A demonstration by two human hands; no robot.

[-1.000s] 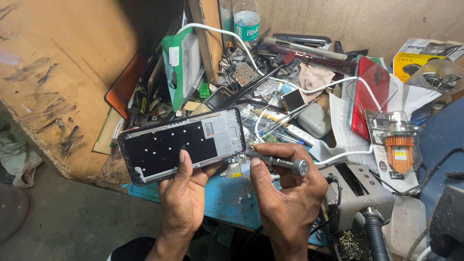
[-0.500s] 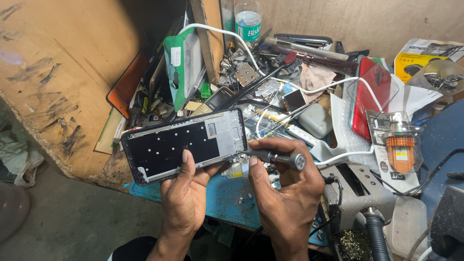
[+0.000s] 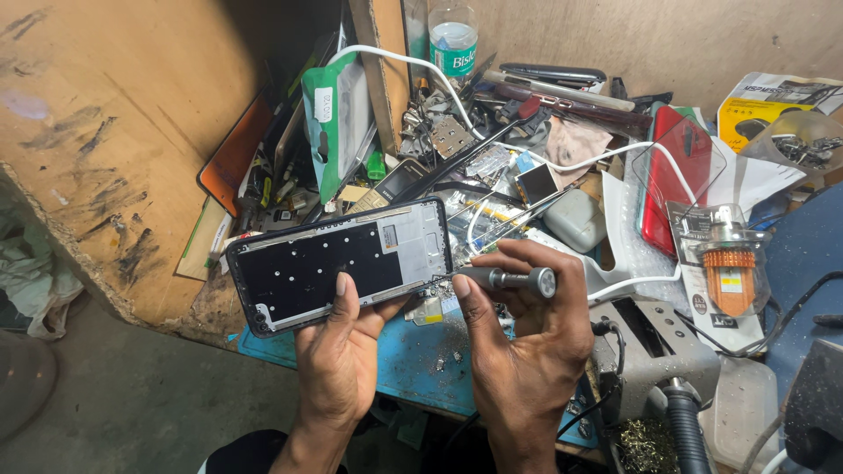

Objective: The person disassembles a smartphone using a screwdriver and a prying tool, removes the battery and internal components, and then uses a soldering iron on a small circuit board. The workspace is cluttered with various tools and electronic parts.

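Your screwdriver (image 3: 505,279) tip has closed onto the phone frame's (image 3: 338,263) right edge | left hand (image 3: 338,351) grips the frame | right hand (image 3: 527,342) pinches the screwdriver.

I saw a cluttered wooden workbench (image 3: 132,132) bearing a blue mat (image 3: 413,364), white cables (image 3: 606,285), and a bottle (image 3: 454,39).

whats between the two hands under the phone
In the head view, a bare strip of the blue mat shows between the left hand and the right hand, with a few small loose bits on it, below the opened phone.
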